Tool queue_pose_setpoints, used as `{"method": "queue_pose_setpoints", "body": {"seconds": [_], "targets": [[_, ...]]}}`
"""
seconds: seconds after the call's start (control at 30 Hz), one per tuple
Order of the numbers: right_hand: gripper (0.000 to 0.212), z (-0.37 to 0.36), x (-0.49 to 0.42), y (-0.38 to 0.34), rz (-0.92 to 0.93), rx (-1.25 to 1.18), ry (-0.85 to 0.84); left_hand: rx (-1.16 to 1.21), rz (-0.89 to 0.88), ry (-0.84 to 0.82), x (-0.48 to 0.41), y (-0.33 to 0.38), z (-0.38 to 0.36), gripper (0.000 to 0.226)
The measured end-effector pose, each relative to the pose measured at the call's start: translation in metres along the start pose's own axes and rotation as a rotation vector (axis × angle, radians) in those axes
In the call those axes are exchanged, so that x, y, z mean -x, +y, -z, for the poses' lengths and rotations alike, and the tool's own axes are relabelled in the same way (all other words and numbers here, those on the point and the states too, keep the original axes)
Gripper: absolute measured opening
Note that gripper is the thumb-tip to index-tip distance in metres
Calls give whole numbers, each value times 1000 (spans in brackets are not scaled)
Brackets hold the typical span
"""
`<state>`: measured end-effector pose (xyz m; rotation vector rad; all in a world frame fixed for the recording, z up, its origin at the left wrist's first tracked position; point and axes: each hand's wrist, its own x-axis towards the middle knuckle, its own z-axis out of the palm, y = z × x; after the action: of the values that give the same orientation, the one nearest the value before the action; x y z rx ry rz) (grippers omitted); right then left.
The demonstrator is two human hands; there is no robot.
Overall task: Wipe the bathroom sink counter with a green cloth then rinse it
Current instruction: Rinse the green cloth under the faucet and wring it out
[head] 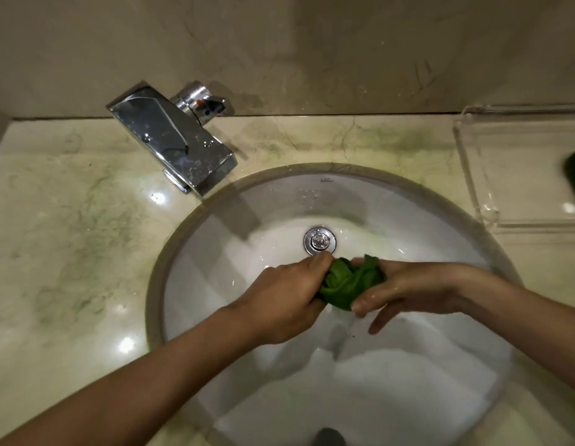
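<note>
Green cloth [352, 286] is hanging bunched over the sink [231, 246], just below the drain [320, 241]. On the head view I am seeing the left hand [289, 300] gripping one end and the right hand [405, 291] gripping the other, both curled tight around it.

- Chrome faucet [173, 136] overhangs the basin [215, 284] rim, far left.
- Clear tray [469, 175] takes the far-right counter [70, 236].
- Left hand [289, 300] and right hand [408, 291], gripping the green cloth [350, 284], fill mid-basin.
- Left counter gives open passage.
</note>
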<state>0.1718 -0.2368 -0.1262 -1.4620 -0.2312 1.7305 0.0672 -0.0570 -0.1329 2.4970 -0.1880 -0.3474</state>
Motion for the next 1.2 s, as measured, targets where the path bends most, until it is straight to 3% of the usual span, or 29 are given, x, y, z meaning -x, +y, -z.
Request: {"method": "queue_pose_setpoints", "body": {"seconds": [0.1,0.17,0.27,0.37,0.47,0.5,0.57,0.67,0.8,0.97,1.1,1.2], "targets": [[14,-15,-10,0,-88,59,-107,-238,-143,8,-1,-2,2,27],[37,-21,-19,0,-87,157,-38,-402,-151,38,-5,-2,5,25],[40,-29,-29,1,-27,445,251,-573,-25,-76,-10,5,2,13],[35,-32,-31,2,10,1085,483,-397,204,-206,-13,7,-11,23],[38,-29,-33,4,260,1642,605,304,476,-362,-15,7,-24,28],[45,-28,-32,4,351,1708,617,536,537,-373,-14,9,-27,26],[42,-17,-35,7,504,1697,676,818,628,-398,-9,16,-31,31],[18,-12,-38,10,807,1781,728,1096,674,-493,0,25,-34,38],[21,-7,-38,5,1136,1702,855,1205,665,-562,-1,29,-28,41],[25,-8,-38,-4,1301,1671,955,1330,654,-647,-2,32,-23,46],[23,-9,-38,-9,1209,1644,961,1282,635,-530,-4,32,-19,43],[14,-13,-33,-13,797,1527,837,926,554,-262,-5,19,-10,30]]}}
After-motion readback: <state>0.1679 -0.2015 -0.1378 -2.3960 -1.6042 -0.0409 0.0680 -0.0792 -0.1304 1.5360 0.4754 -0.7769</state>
